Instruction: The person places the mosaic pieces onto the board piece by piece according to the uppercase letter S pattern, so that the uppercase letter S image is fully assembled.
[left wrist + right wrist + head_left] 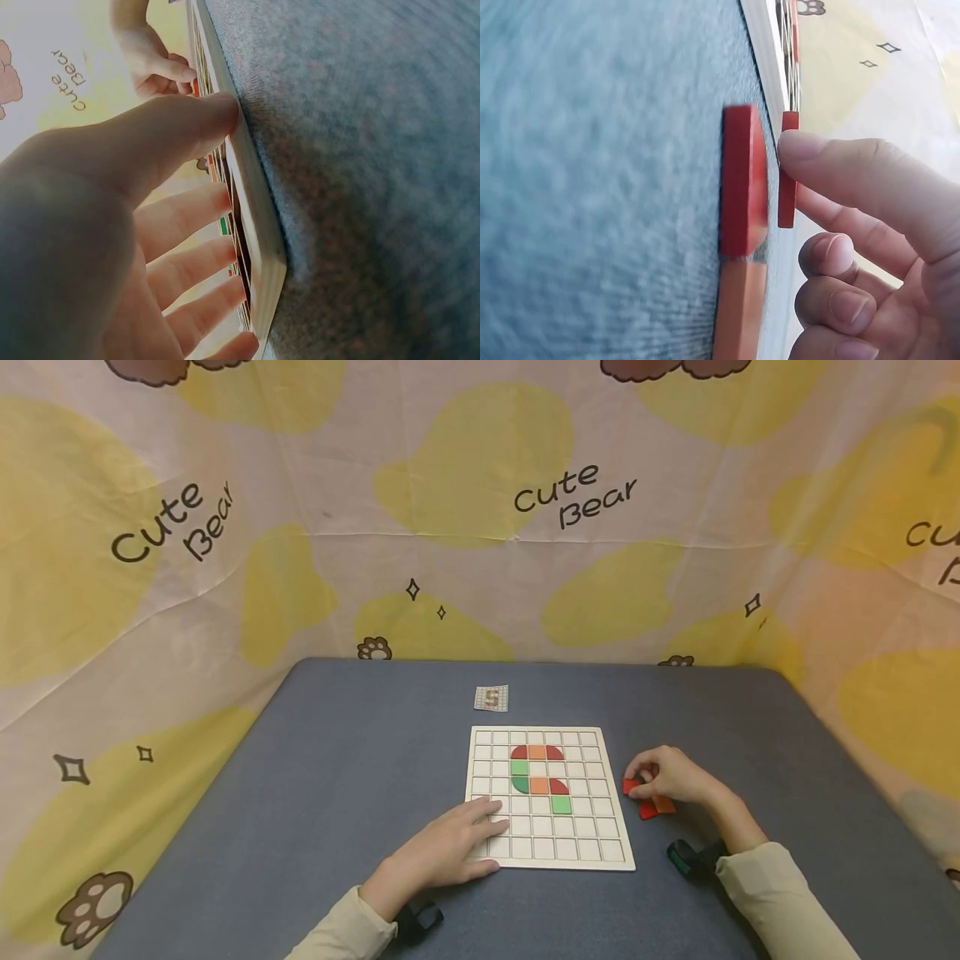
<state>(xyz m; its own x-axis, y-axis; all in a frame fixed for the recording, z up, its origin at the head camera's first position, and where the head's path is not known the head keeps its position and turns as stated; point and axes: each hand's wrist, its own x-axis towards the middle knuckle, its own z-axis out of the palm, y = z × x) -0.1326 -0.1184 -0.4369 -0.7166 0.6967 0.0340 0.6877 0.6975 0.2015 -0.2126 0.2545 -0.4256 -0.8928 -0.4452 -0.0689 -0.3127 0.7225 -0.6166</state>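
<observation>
Between thumb and index finger, my right hand (672,774) pinches a small red tile (787,202), held just off the right side of the white gridded board (566,865). Under that hand another red tile (648,810) and an orange tile (664,806) lie together on the table. My left hand (442,847) rests on the board's lower left corner, fingers spread over the grid and thumb at the front edge. On the grid, orange tiles (537,752), dark red rounded tiles (554,752), a dark green rounded tile (521,784) and light green squares (561,804) form a bent line.
A small card (491,698) printed with an S-shaped coloured pattern on a grid lies behind the board. The dark blue-grey table (360,735) reaches back to a patterned cloth backdrop (465,468). A black wrist device (693,860) is by my right wrist.
</observation>
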